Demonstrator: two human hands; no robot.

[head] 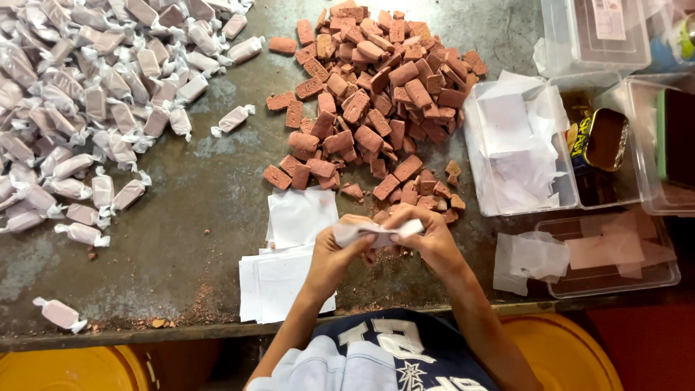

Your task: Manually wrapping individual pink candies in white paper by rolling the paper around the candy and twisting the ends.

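Observation:
Both my hands hold one small candy in a white paper wrapper [378, 231] just above the table's near edge. My left hand [340, 250] pinches its left end and my right hand [423, 232] grips its right end. Right beyond them lies a heap of bare reddish-brown candy blocks [376, 101]. A loose stack of white paper squares [289, 253] lies under and left of my left hand. Wrapped candies [87, 108] are piled at the far left.
The worn grey metal table [195, 217] bears clear plastic tubs at the right: one with paper sheets [517, 148], one with a tin [604, 141], a flat lid [615, 257]. One wrapped candy [59, 313] lies near the front edge. Yellow buckets [565, 355] stand below.

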